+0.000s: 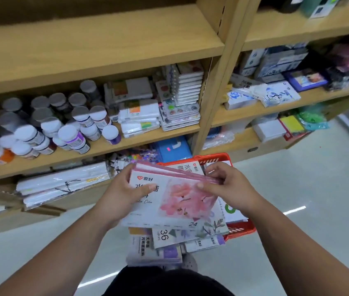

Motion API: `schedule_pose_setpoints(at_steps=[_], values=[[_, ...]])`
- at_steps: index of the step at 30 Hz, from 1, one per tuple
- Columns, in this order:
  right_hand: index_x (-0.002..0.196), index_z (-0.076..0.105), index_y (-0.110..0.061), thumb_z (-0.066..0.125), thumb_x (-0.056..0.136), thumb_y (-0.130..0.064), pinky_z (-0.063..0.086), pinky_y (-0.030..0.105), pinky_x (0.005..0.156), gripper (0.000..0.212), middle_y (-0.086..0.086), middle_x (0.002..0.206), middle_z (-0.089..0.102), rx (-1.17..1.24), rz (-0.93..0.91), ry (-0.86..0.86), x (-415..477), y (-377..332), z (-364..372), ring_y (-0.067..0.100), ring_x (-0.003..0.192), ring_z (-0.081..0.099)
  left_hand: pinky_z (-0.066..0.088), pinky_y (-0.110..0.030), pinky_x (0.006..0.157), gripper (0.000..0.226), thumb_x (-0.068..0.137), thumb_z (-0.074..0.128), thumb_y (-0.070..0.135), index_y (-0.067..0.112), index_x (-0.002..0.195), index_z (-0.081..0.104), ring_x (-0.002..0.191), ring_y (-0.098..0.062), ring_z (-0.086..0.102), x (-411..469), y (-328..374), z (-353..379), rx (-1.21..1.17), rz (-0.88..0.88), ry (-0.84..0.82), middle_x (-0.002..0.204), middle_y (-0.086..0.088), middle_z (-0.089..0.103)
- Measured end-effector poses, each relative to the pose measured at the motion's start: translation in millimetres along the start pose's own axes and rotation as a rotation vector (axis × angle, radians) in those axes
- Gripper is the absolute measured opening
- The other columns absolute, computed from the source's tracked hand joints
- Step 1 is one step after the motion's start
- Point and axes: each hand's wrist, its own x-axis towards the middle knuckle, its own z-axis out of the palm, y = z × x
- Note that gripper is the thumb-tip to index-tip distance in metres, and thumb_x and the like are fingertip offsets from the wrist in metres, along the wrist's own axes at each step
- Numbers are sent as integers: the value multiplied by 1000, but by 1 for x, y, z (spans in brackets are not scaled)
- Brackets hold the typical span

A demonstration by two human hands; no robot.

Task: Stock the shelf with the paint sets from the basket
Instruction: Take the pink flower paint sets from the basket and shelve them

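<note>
A flat white paint set (175, 201) with a pink flower picture and the number 24 is held over the red basket (242, 229). My left hand (124, 189) grips its left side, thumb on the cover. My right hand (227, 184) pinches its pink upper right edge. More paint sets (165, 238) lie stacked in the basket below, one marked 36. The wooden shelf (105, 146) stands in front of me.
Paint jars with white lids (69, 133) fill the left of the middle shelf, beside white boxes and palette packs (180, 112). Paper packs (62, 184) lie on the low shelf. A second shelf unit (276, 99) stands to the right. Pale floor lies around the basket.
</note>
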Motion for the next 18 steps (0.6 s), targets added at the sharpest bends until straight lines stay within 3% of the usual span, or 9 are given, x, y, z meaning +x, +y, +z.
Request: schedule_pose_setpoints(at_steps=[2,4,8,11,15,18], values=[[111,68,-36,90,75,-48,62,42,90,44,7,114,76,116,37,1,-3,6,10,24,98,78,61,-31,68,38,79,87,18,38,106,68,90,-22,78,-20,2,-4,-61,-3,92,100,-2,81],[108,68,-49,82,70,-65,61,35,86,44,-7,113,78,206,31,-17,-9,2,30,13,102,77,61,-38,74,43,69,88,29,33,107,69,92,-24,77,-38,8,-12,-119,20,175,103,-5,80],[105,68,-57,75,73,-68,60,18,74,35,-18,114,78,381,-55,-55,-20,-31,74,1,104,75,61,-32,68,47,60,87,38,28,103,70,94,-28,77,-70,26,-33,-211,106,308,105,-7,80],[113,69,-47,78,70,-68,62,25,79,48,-12,116,79,426,-123,-55,-27,-61,93,8,107,76,60,-28,70,50,65,85,40,41,111,65,100,-24,76,-87,43,-54,-209,213,343,109,-2,79],[127,66,-40,80,64,-79,59,40,94,75,-8,124,77,444,-205,-68,-30,-93,116,13,115,74,59,-39,88,77,74,80,42,70,134,40,116,-18,69,-101,60,-92,-130,347,361,134,5,67],[128,65,-42,80,63,-80,62,38,90,77,-6,124,78,436,-255,-43,-28,-115,147,15,115,75,61,-27,71,70,77,79,35,63,130,44,101,-11,73,-103,64,-129,-85,412,365,115,12,72]])
